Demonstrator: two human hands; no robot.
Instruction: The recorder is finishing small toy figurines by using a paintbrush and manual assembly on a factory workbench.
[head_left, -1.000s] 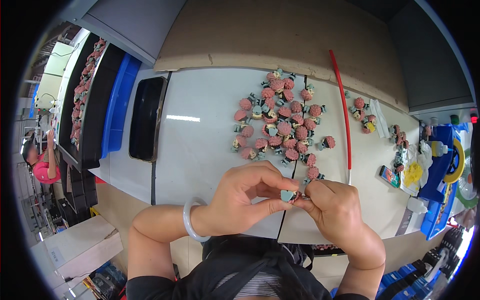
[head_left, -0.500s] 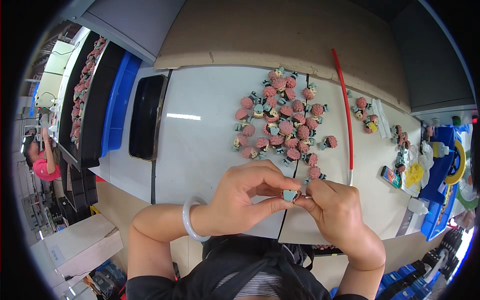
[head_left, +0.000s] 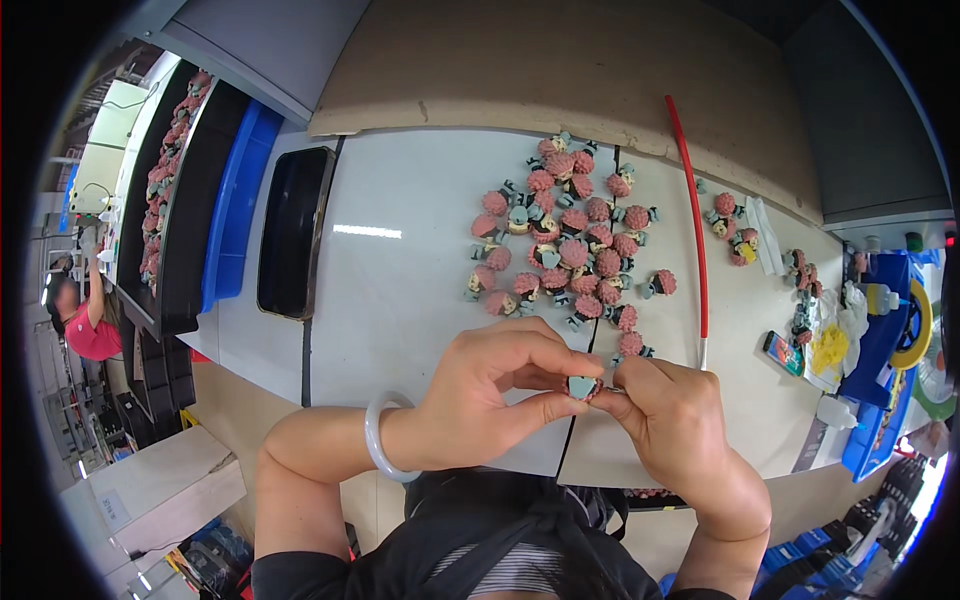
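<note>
In front of my body, my left hand [head_left: 490, 390] pinches a small figurine [head_left: 582, 386] between thumb and fingertips; its pale blue-green side faces up. My right hand [head_left: 672, 415] is closed right beside it, thumb and forefinger pressed together at the figurine's edge. A small metallic bit shows between those fingers, but what it belongs to is hidden. Beyond both hands lies a loose cluster of similar figurines [head_left: 572, 254] with bumpy pink heads and dark and grey-green bodies. To the right of the cluster rests a thin brush with a red handle [head_left: 695, 220].
A black phone [head_left: 296, 235] lies left on the white tabletop [head_left: 390, 290]. Further left are a blue bin [head_left: 238, 205] and a black tray [head_left: 195, 215] of figurines. At right sit more figurines [head_left: 735, 228], white bottles [head_left: 836, 411] and a blue holder [head_left: 870, 425]. A co-worker [head_left: 92, 325] is far left.
Both hands keep nearly the same grip and place, the figurine tilting very slightly. At far left, the co-worker has shifted a little.
</note>
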